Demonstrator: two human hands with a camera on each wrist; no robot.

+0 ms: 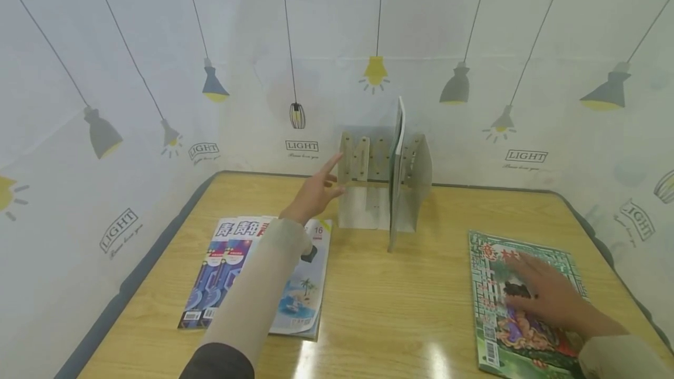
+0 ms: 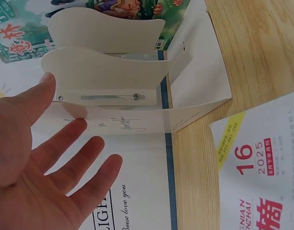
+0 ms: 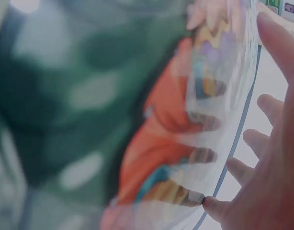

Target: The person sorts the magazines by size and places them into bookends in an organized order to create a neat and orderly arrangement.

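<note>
My left hand (image 1: 314, 195) reaches to the left side of a pale metal book rack (image 1: 363, 206). Its fingers are spread and fairly straight. In the left wrist view the thumb lies by the edge of the end panel (image 2: 137, 119) and the index fingertip by its outer face; firm contact is unclear. A thin magazine (image 1: 396, 174) stands upright in the rack, its green illustrated cover (image 2: 22, 36) showing beyond the dividers. On the right, my right hand (image 1: 553, 297) rests loosely over a green magazine (image 1: 487, 309) lying flat, fingers extended; its glossy cover (image 3: 161, 124) mirrors the fingers.
Several magazines (image 1: 223, 268) lie overlapped at the left, partly under my left forearm, topped by a white one (image 1: 302, 291) marked 16. The wooden table (image 1: 389, 309) meets a pale lamp-printed backdrop (image 1: 337, 28) at the back and sides.
</note>
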